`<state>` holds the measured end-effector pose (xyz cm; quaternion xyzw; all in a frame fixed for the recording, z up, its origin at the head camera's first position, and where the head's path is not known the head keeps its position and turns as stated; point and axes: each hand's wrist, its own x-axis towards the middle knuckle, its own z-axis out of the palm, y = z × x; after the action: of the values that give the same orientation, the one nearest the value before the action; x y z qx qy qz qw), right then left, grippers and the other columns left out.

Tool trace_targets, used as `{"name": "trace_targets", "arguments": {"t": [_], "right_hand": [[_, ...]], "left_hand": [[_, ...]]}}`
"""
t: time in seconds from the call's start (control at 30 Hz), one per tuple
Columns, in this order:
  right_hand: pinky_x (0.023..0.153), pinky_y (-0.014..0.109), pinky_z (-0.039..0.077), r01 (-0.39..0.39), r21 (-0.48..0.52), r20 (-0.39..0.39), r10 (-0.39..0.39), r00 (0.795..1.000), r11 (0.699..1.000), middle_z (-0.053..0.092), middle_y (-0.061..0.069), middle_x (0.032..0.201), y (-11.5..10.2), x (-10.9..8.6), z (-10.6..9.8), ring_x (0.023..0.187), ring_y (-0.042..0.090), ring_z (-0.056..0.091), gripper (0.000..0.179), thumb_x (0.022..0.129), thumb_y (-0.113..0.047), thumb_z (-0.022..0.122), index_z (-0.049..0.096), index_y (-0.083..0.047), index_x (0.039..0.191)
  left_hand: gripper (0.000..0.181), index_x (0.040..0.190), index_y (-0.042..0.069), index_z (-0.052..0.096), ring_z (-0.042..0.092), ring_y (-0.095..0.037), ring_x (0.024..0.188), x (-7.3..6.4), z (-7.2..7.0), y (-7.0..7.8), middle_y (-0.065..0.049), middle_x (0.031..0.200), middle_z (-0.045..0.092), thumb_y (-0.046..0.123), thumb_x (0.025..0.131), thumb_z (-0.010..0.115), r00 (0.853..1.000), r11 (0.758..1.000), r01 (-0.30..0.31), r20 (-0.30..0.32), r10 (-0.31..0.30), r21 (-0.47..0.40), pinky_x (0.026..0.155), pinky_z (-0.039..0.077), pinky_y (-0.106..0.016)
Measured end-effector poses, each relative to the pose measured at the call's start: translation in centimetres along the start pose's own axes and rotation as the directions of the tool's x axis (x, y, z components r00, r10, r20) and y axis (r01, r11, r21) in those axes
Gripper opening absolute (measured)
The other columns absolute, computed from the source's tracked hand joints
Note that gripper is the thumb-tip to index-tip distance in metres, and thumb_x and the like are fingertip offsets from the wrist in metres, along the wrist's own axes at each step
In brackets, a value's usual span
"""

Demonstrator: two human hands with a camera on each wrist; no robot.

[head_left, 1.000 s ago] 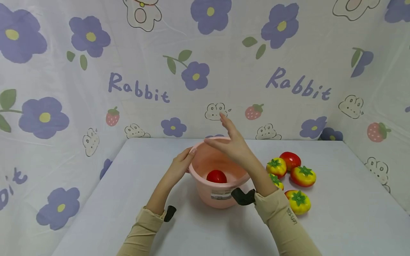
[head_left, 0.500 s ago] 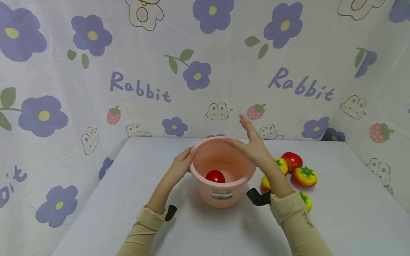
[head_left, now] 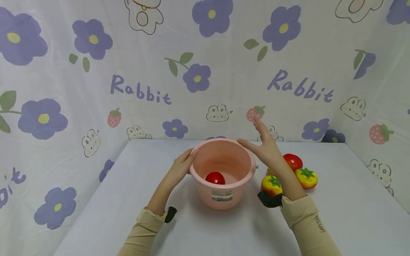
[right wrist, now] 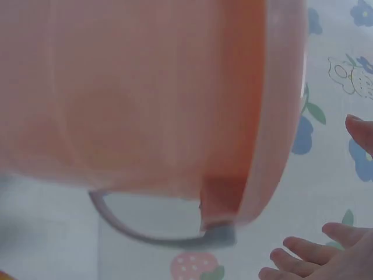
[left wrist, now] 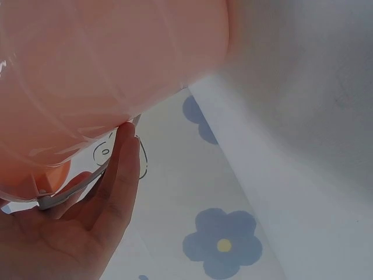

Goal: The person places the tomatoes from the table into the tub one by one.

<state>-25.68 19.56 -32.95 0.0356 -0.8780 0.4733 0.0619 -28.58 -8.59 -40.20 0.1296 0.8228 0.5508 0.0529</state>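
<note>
A pink plastic bucket stands upright on the table, with a glossy red round fruit at its bottom. My left hand grips the bucket's left rim, thumb over the edge. In the left wrist view, the fingers of that hand lie along the outer wall by the grey handle. My right hand is raised just right of the rim, fingers spread and holding nothing. The right wrist view shows the bucket's side and its grey bail handle, with the spread right hand beyond the rim.
Right of the bucket, partly behind my right forearm, lie yellow-and-red tomato-like fruits with green tops and a red one. A white table spreads under everything. Flower-and-rabbit cloth hangs behind and at both sides.
My right hand has moved rightward, from over the bucket's opening to beside its right rim, its forearm now crossing in front of the fruits. The left hand keeps its hold on the rim.
</note>
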Motion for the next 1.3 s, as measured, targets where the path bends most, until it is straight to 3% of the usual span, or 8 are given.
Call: {"name": "trace_targets", "arguments": {"t": [0.8,1.07,1.3], "right_hand": [[0.116,0.066,0.016,-0.034,-0.017,-0.092,0.032,0.995,0.999,0.01,0.014,0.165,6.2,-1.4,-4.2,0.15,0.044,0.01,0.097,0.09,-0.049,0.064,-0.001,-0.025,0.158],[0.113,0.071,0.013,-0.093,-0.02,-0.11,0.09,0.99,0.996,0.007,0.017,0.164,8.8,-1.8,-5.4,0.147,0.051,0.008,0.098,0.09,-0.049,0.063,-0.003,-0.023,0.158],[0.11,0.075,0.011,-0.178,-0.021,-0.15,0.173,0.973,0.984,0.004,0.021,0.163,11.1,-2.3,-6.3,0.147,0.051,0.004,0.098,0.091,-0.052,0.06,-0.004,-0.021,0.158]], "left_hand": [[0.055,0.145,0.016,0.046,0.066,-0.032,0.105,-0.1,0.1,-0.3,-0.014,0.135,0.059,0.05,0.102,0.041,1.0,1.0,-0.01,-0.027,0.01,0.001,0.075,0.059,-0.033],[0.058,0.146,0.016,0.045,0.065,-0.032,0.108,0.0,0.2,-0.2,-0.014,0.137,0.058,0.052,0.101,0.042,1.0,1.0,-0.016,-0.023,0.016,-0.009,0.076,0.059,-0.034],[0.058,0.147,0.014,0.043,0.064,-0.034,0.11,-0.1,0.3,-0.4,-0.015,0.14,0.056,0.05,0.101,0.042,1.0,1.0,0.005,-0.024,-0.005,-0.012,0.078,0.059,-0.037]]}}
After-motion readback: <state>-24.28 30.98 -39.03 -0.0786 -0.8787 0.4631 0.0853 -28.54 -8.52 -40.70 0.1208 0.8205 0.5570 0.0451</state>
